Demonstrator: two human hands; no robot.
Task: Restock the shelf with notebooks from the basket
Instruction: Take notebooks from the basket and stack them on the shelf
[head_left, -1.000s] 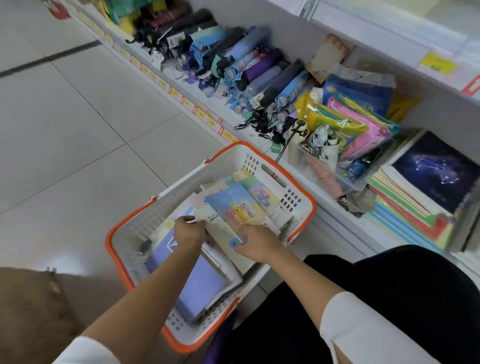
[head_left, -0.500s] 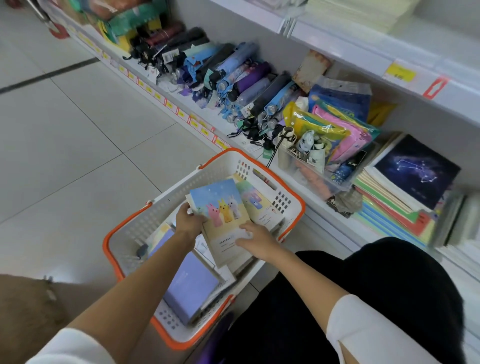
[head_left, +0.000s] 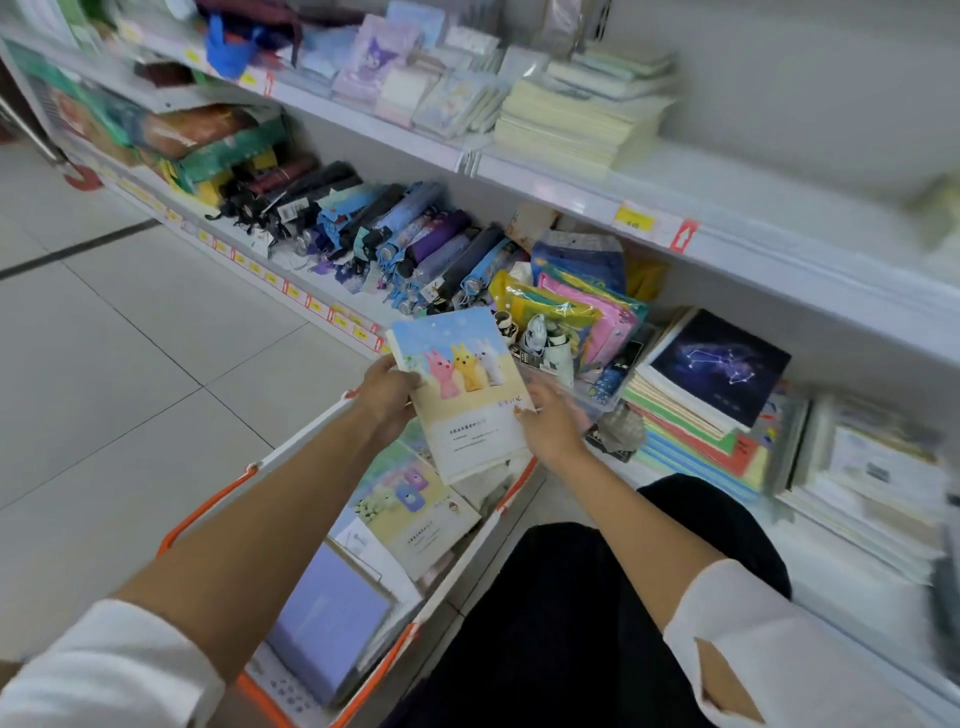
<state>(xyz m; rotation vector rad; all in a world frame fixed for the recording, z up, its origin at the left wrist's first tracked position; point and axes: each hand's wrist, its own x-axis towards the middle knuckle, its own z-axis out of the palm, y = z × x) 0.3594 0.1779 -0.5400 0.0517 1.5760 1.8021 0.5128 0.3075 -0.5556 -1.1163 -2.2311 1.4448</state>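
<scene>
Orange-rimmed, the white basket (head_left: 208, 506) sits nearest, with a lavender notebook (head_left: 332, 623) and others lying flat inside. Above its far end, the rabbit-cover notebook (head_left: 462, 395) is held clear of the rest. The left hand (head_left: 387, 397) grips its left edge, fingers curled round it. The right hand (head_left: 550, 426) touches the right edge with fingers loosely spread, though blurred. This looks like the carry: picked, not yet placed. Next it likely needs a swing right onto the constellation-topped stack (head_left: 719, 364) on the lower shelf (head_left: 857, 613).
</scene>
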